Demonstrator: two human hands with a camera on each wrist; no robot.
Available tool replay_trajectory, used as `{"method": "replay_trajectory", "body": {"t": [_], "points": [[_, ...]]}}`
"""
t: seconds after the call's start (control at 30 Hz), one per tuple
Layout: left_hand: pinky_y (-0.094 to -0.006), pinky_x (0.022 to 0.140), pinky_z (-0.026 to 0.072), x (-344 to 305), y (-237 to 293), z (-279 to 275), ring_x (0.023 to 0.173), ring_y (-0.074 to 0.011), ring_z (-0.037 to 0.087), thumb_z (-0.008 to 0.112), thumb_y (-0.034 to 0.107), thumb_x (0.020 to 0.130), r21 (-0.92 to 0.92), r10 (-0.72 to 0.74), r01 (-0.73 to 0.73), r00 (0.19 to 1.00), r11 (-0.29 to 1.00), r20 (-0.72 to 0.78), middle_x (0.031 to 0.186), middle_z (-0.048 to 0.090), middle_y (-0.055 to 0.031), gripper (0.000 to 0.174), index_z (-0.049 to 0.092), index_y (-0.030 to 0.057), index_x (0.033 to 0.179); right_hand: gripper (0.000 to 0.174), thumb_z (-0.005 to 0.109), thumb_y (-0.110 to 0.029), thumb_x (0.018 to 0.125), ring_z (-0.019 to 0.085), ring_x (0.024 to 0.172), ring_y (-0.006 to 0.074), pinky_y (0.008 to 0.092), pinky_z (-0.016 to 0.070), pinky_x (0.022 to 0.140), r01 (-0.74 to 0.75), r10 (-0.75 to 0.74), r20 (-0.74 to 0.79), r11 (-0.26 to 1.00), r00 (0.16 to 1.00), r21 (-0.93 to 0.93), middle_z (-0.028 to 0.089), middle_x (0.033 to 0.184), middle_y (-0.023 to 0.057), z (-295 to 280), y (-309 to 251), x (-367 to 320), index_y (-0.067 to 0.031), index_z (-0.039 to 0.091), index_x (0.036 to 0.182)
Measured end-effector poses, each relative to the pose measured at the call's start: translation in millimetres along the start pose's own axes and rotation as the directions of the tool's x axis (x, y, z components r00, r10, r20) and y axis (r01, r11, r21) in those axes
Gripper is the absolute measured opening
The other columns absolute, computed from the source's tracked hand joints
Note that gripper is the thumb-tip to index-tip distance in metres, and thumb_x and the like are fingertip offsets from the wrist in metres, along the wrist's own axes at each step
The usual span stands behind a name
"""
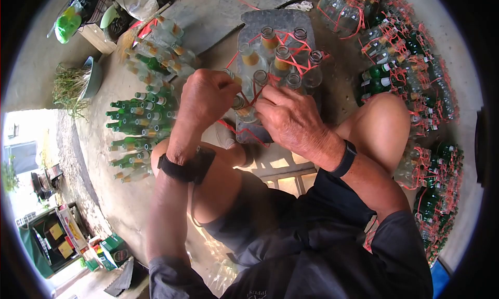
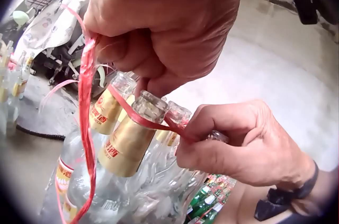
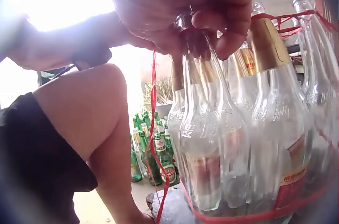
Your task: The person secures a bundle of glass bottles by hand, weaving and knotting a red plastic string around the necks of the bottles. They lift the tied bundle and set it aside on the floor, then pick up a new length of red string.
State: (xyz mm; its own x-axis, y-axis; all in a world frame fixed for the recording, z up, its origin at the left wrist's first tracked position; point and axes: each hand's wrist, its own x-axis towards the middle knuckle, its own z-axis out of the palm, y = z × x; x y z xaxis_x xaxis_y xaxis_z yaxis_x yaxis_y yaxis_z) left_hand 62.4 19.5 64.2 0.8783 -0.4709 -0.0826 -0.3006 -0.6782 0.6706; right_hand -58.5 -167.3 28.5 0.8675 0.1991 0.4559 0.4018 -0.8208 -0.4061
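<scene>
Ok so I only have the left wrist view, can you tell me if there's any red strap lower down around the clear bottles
Observer: Yes, a red plastic strap runs around the lower bodies of the clear glass bottles.
Operator: Is there anything around the wrist of the left hand?
Observer: Yes, the left hand has a black band around its wrist.
Operator: And are there green bottles off to the person's left?
Observer: Yes, a cluster of green glass bottles is on that side.
</scene>
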Motion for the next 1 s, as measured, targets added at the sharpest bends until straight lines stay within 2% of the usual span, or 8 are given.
{"method": "replay_trajectory", "body": {"t": [0.07, 0.3, 0.37, 0.57, 0.63, 0.7, 0.87, 1.0], "points": [[-0.0301, 0.064, 0.0518, 3.1, -2.2, -6.3, 0.069, -0.0053, 0.060, 0.078, 0.017, 0.092, -0.006, -0.091, 0.092, 0.986, 0.996, 0.141, 0.073, 0.074, -0.0045, 0.020, 0.082, -0.0017, 0.098, 0.012, 0.075, -0.006, 0.086, 0.068, 0.091, 0.0297, 0.0425, 0.0587, 0.074, -0.004, 0.004, 0.024, 1.000, 1.000, 0.014, 0.061, 0.097, 0.0077, -0.6, -0.2, -2.3, -0.0065, 0.070, 0.097], [-0.0327, 0.065, 0.0519, -9.7, -8.2, -0.3, 0.068, -0.0070, 0.061, 0.077, 0.018, 0.095, 0.033, -0.074, 0.072, 0.996, 0.997, 0.048, 0.074, 0.074, -0.0060, 0.021, 0.083, -0.0004, 0.102, 0.015, 0.075, -0.005, 0.089, 0.071, 0.079, 0.0313, 0.0428, 0.0573, 0.062, -0.084, 0.085, 0.040, 0.996, 0.996, -0.021, 0.057, 0.096, 0.0090, -5.9, -8.3, -9.0, -0.0062, 0.063, 0.098], [-0.0408, 0.075, 0.0589, -10.0, -15.1, 1.4, 0.077, -0.0303, 0.078, 0.077, 0.022, 0.091, 0.080, -0.020, 0.018, 1.000, 0.997, 0.024, 0.085, 0.077, -0.0215, 0.020, 0.085, 0.0063, 0.102, 0.016, 0.074, -0.005, 0.090, 0.072, 0.077, 0.0326, 0.0433, 0.0566, 0.059, -0.096, 0.097, 0.034, 0.995, 0.995, -0.028, 0.057, 0.096, 0.0096, -4.7, -8.4, -10.6, -0.0060, 0.062, 0.100], [-0.0415, 0.074, 0.0588, -22.1, -11.7, 8.1, 0.077, -0.0316, 0.078, 0.078, 0.019, 0.091, 0.037, -0.087, 0.086, 0.996, 0.996, 0.019, 0.084, 0.077, -0.0195, 0.017, 0.085, 0.0062, 0.100, 0.015, 0.071, 0.000, 0.090, 0.069, 0.077, 0.0382, 0.0475, 0.0564, 0.062, -0.075, 0.069, 0.120, 0.996, 0.990, 0.049, 0.056, 0.097, 0.0122, -12.9, -0.4, -8.0, -0.0035, 0.060, 0.099], [-0.0408, 0.072, 0.0585, -25.6, -12.2, 12.5, 0.074, -0.0294, 0.078, 0.078, 0.017, 0.091, 0.017, 0.001, 0.000, 1.000, 1.000, -0.015, 0.082, 0.077, -0.0197, 0.016, 0.085, 0.0047, 0.099, 0.014, 0.070, 0.003, 0.089, 0.068, 0.077, 0.0388, 0.0491, 0.0559, 0.063, -0.024, 0.016, 0.086, 0.995, 0.996, 0.093, 0.055, 0.096, 0.0125, -14.1, 5.1, -9.2, -0.0032, 0.059, 0.096], [-0.0395, 0.069, 0.0579, -34.0, -6.1, 21.9, 0.070, -0.0252, 0.077, 0.077, 0.018, 0.092, -0.112, -0.134, 0.130, 0.991, 0.985, -0.027, 0.080, 0.077, -0.0195, 0.017, 0.085, 0.0039, 0.099, 0.014, 0.070, 0.004, 0.088, 0.068, 0.078, 0.0390, 0.0492, 0.0557, 0.063, -0.007, -0.002, 0.086, 0.995, 0.996, 0.098, 0.056, 0.096, 0.0125, -21.2, 10.8, -9.6, -0.0030, 0.060, 0.095], [-0.0347, 0.059, 0.0509, -57.7, 11.5, 56.5, 0.062, -0.0064, 0.057, 0.073, 0.014, 0.095, -0.356, -0.190, 0.150, 0.978, 0.922, -0.081, 0.061, 0.065, -0.0125, 0.022, 0.077, -0.0062, 0.090, 0.014, 0.068, 0.007, 0.085, 0.069, 0.083, 0.0392, 0.0488, 0.0561, 0.070, -0.009, -0.005, 0.112, 0.992, 0.994, 0.128, 0.060, 0.097, 0.0122, -42.5, 29.4, -11.2, -0.0024, 0.066, 0.094], [-0.0339, 0.056, 0.0483, -69.0, 33.3, 80.4, 0.060, -0.0061, 0.054, 0.074, 0.015, 0.096, -0.382, -0.188, 0.138, 0.977, 0.914, -0.097, 0.057, 0.059, -0.0079, 0.023, 0.075, -0.0067, 0.087, 0.015, 0.066, 0.009, 0.084, 0.070, 0.089, 0.0387, 0.0494, 0.0557, 0.073, -0.030, 0.024, 0.137, 0.999, 0.990, 0.038, 0.063, 0.103, 0.0115, -59.2, 45.8, -11.0, -0.0016, 0.068, 0.094]]}}
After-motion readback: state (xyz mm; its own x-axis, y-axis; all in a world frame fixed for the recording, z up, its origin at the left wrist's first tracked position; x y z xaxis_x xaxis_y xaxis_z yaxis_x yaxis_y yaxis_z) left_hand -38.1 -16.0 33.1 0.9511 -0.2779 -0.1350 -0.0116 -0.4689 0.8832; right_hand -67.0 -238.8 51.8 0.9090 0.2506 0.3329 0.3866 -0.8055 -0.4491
